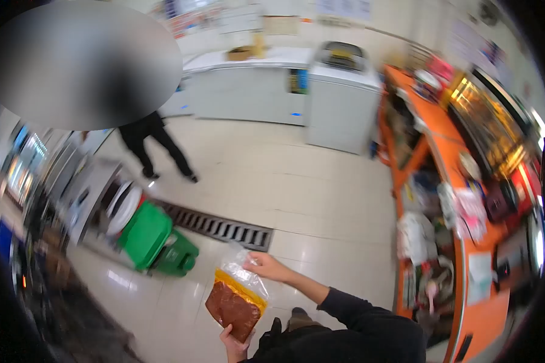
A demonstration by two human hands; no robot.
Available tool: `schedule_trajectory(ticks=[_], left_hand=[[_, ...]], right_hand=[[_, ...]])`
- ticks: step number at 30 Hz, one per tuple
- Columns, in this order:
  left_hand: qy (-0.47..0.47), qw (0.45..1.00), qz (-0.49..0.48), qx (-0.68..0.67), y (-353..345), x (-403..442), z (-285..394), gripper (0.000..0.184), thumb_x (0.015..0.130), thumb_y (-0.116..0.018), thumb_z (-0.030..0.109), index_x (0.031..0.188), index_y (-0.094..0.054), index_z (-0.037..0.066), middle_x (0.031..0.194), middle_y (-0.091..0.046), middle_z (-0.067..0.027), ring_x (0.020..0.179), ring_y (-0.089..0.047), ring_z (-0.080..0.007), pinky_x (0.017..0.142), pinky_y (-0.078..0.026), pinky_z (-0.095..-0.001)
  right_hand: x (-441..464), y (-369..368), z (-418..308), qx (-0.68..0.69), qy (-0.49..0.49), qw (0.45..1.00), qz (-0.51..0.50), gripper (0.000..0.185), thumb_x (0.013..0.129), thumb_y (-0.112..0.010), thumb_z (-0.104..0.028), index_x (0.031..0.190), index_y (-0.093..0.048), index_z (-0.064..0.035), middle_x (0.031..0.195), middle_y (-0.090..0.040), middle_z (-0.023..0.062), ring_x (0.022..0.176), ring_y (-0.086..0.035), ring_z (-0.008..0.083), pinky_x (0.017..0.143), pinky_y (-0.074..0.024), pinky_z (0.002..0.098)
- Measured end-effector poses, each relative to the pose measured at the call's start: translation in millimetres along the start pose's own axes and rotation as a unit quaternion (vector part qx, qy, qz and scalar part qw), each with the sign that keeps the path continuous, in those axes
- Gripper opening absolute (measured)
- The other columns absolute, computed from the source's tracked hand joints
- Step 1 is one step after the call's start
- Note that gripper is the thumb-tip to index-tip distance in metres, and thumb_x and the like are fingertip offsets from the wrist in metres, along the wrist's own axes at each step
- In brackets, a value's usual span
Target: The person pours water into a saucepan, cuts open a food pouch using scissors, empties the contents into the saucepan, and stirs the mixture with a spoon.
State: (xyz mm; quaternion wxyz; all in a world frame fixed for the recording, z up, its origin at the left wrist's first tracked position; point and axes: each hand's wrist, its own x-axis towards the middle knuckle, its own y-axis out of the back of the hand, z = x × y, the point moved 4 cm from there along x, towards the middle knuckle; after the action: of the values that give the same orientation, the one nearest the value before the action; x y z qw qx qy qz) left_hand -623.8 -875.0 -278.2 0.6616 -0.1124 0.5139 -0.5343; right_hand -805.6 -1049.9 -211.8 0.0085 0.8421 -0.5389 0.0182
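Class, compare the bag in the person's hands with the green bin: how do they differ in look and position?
The bag has a clear top, a yellow band and reddish-brown lower part; the green bin is green, with a lighter lid.
The bag is held off the floor by the left hand and right hand; the green bin stands on it, untouched by those hands.

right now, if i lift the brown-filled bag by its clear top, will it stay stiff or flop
The bag would probably flop a little: its clear top looks thin and wrinkled. It may feel heavy for its size, as the brown contents fill much of it. Its glossy plastic could be slippery; the left hand grips its lower end.
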Motion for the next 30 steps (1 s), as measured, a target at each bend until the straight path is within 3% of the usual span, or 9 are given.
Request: schedule_trajectory(ticks=[2,6,16,18,19,20,22,24,30], left_hand=[[-0.072,0.992,0.096,-0.032,21.7,-23.4,15.2,0.065,0.069,-0.057,0.019,0.128,-0.036,0.005,0.126,-0.046,-0.0157,0.106,-0.051,-0.0408,0.071,-0.051,-0.0553],[-0.215,0.951,-0.041,-0.216,73.8,-79.0,40.4,0.056,0.077,-0.055,0.006,0.128,-0.033,-0.001,0.124,-0.045,-0.0207,0.102,-0.054,-0.0393,0.073,-0.051,-0.0552],[-0.461,0.828,0.285,-0.14,206.6,-231.7,44.4,0.056,0.079,-0.052,0.002,0.13,-0.029,0.0,0.119,-0.048,-0.0195,0.102,-0.054,-0.0372,0.077,-0.051,-0.052],[-0.435,0.827,0.353,-0.047,250.7,-241.3,65.5,0.053,0.081,-0.055,0.003,0.129,-0.032,-0.002,0.118,-0.048,-0.014,0.104,-0.051,-0.0273,0.085,-0.045,-0.039],[-0.424,0.82,0.385,-0.001,253.5,-249.2,94.6,0.052,0.082,-0.056,0.003,0.128,-0.034,-0.003,0.118,-0.048,-0.0113,0.105,-0.05,-0.0224,0.089,-0.042,-0.0325],[-0.394,0.815,0.425,-0.027,255.9,-253.0,120.7,0.056,0.08,-0.053,0.002,0.131,-0.027,-0.001,0.12,-0.047,-0.0174,0.106,-0.051,-0.032,0.086,-0.046,-0.0445],[-0.369,0.824,0.426,0.055,297.7,-257.9,159.4,0.053,0.081,-0.054,0.002,0.129,-0.031,-0.002,0.122,-0.047,-0.0152,0.11,-0.049,-0.0275,0.092,-0.041,-0.0394],[-0.375,0.833,0.391,0.109,322.8,-254.3,205.5,0.052,0.083,-0.054,0.004,0.129,-0.03,-0.003,0.124,-0.046,-0.0127,0.112,-0.045,-0.0203,0.097,-0.033,-0.0289],[-0.327,0.868,0.326,0.182,395.3,-207.1,333.9,0.06,0.084,-0.055,0.009,0.134,-0.023,0.0,0.13,-0.039,-0.0119,0.119,-0.038,-0.0221,0.101,-0.028,-0.0327]], right_hand=[[25.8,-22.0,-12.0,0.002,0.011,0.997,-0.081,0.018,0.084,-0.061,-0.021,0.091,-0.054,-0.0064,0.071,-0.051,-0.0056,0.059,-0.043,0.0016,0.049,-0.0356,0.0199],[68.7,-88.0,-17.4,0.103,-0.118,0.96,-0.234,0.011,0.083,-0.061,-0.015,0.079,-0.052,-0.0098,0.056,-0.043,-0.0079,0.049,-0.036,0.0012,0.041,-0.0251,0.0162],[84.7,-312.9,51.8,-0.024,-0.153,0.888,-0.434,0.016,0.086,-0.055,-0.021,0.097,-0.054,-0.0094,0.073,-0.055,-0.0004,0.056,-0.044,0.005,0.045,-0.0321,0.0184],[90.9,-350.2,54.3,-0.058,-0.116,0.881,-0.456,0.026,0.086,-0.056,-0.022,0.108,-0.052,-0.0097,0.084,-0.06,0.0033,0.062,-0.049,0.0063,0.048,-0.0377,0.0191],[107.1,-363.7,58.9,-0.061,-0.14,0.893,-0.424,0.043,0.084,-0.058,-0.018,0.122,-0.039,-0.0132,0.1,-0.057,0.0104,0.063,-0.05,0.0071,0.051,-0.0412,0.0202],[122.6,-373.4,64.4,-0.064,-0.167,0.903,-0.391,0.064,0.082,-0.06,-0.014,0.136,-0.026,-0.0166,0.117,-0.053,0.0175,0.065,-0.052,0.0078,0.054,-0.0448,0.0213],[154.7,-393.5,18.1,-0.081,-0.092,0.923,-0.366,0.1,0.076,-0.064,-0.002,0.141,0.009,-0.0264,0.137,-0.028,0.0287,0.065,-0.053,0.0077,0.058,-0.0479,0.0234],[180.9,-423.7,-38.1,-0.003,-0.068,0.918,-0.39,0.113,0.072,-0.064,0.006,0.136,0.022,-0.0316,0.14,-0.01,0.0341,0.063,-0.052,0.0065,0.057,-0.0472,0.0233],[238.3,-549.4,-34.1,0.135,-0.088,0.914,-0.374,0.091,0.071,-0.048,0.012,0.143,-0.003,-0.0213,0.148,-0.014,0.0023,0.053,-0.034,0.0023,0.048,-0.034,0.0181]])
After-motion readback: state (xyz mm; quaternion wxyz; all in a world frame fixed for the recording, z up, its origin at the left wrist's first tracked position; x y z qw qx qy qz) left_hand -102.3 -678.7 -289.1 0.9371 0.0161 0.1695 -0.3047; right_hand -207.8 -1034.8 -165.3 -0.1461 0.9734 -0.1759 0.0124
